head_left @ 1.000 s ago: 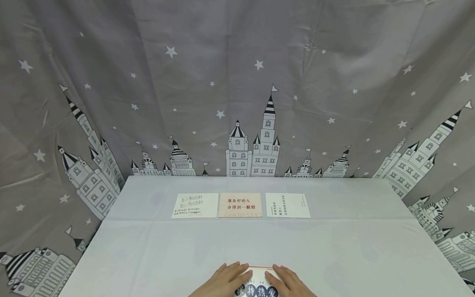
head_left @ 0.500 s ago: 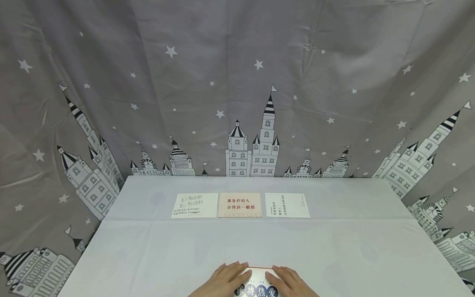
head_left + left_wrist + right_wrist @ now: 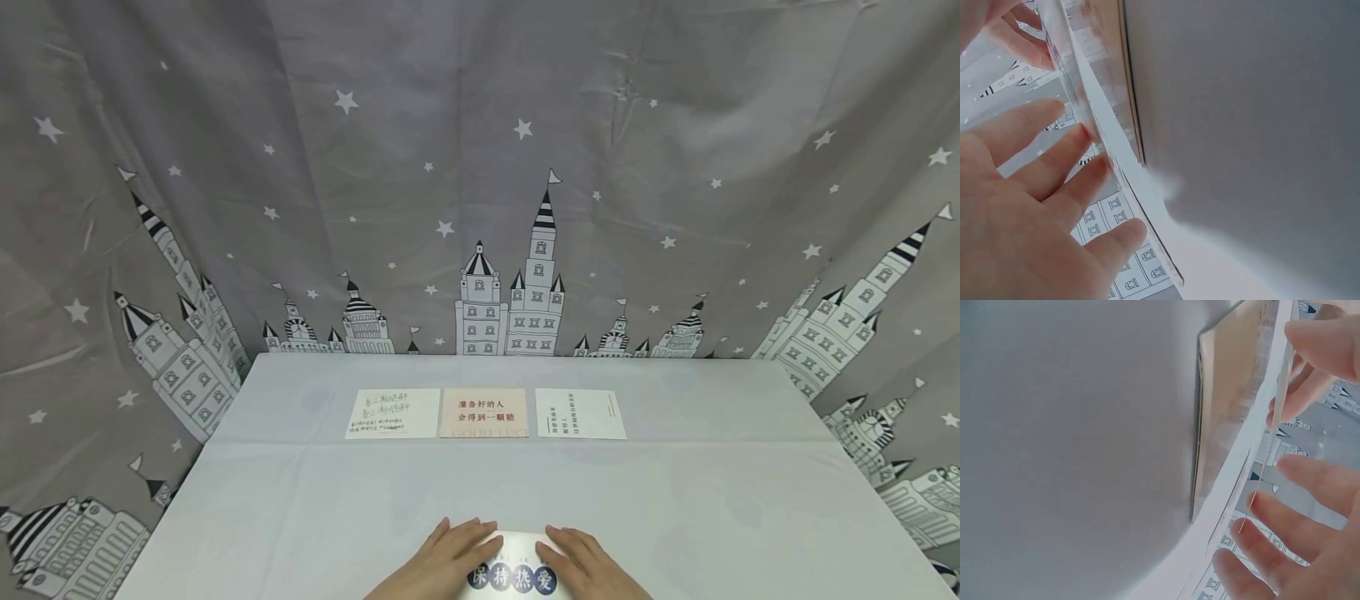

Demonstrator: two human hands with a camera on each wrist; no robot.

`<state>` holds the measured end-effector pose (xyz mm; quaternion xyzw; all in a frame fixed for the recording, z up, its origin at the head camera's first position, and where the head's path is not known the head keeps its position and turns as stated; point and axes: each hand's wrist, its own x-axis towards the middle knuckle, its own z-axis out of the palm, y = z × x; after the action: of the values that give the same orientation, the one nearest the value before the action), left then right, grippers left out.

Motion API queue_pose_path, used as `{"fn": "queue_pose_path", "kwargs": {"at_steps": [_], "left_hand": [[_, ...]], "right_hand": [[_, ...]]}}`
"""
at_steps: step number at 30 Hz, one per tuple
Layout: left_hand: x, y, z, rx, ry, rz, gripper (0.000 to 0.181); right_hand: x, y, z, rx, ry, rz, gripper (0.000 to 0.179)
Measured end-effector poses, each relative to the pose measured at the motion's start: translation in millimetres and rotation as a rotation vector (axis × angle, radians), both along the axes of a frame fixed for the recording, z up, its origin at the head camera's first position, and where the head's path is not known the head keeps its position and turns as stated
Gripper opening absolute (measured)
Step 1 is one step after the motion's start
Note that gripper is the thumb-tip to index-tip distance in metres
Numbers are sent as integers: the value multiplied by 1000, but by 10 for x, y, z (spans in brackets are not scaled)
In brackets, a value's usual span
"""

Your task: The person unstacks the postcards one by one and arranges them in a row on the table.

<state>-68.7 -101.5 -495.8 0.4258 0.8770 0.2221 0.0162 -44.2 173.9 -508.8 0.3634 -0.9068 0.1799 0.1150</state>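
Note:
At the bottom of the head view is a thin white box lid (image 3: 504,546) printed with a row of blue discs bearing white characters. Glare whitens its upper part. My left hand (image 3: 450,554) holds its left side and my right hand (image 3: 585,562) its right, fingers spread toward the far corners. In the left wrist view, fingertips (image 3: 1107,164) meet the thin edge. The right wrist view shows fingertips (image 3: 1238,526) at the opposite side. Below the raised edge lies a flat tan box base (image 3: 1219,406), its surface blurred with reflections.
Farther back on the white table (image 3: 300,500), three cards lie in a row: a handwritten-style card (image 3: 393,414), a peach card with red characters (image 3: 484,413) and a white card with sideways print (image 3: 581,414). A grey curtain (image 3: 390,175) with castles and stars hangs behind.
Both hands have shifted slightly up in the head view with the printed lid, which has moved a little up and left. Its red far line no longer shows and glare has spread over it.

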Motion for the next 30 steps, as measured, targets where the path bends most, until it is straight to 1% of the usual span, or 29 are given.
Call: {"fn": "queue_pose_path", "kwargs": {"at_steps": [4, 7, 14, 17, 21, 26, 30], "left_hand": [[-6, -13, 25, 4, 21, 15, 87], [-10, -32, 32, 14, 25, 26, 88], [-21, -71, 46, -4, 2, 62, 91], [-21, -92, 67, -12, 7, 76, 93], [-18, -135, 91, -24, 5, 101, 94], [-10, -188, 114, -23, -22, 140, 94], [-18, -224, 139, -19, -22, 154, 93]], "right_hand": [[-20, -17, 32, 11, -4, 2, 82], [-34, -31, 69, 32, -42, 10, 83], [-99, -81, 138, 52, -114, 26, 85], [-129, -111, 166, 76, -137, 29, 88], [-166, -164, 209, 101, -130, 53, 89], [-214, -220, 247, 92, -117, 81, 89], [-252, -257, 251, 93, -100, 92, 90]]}}
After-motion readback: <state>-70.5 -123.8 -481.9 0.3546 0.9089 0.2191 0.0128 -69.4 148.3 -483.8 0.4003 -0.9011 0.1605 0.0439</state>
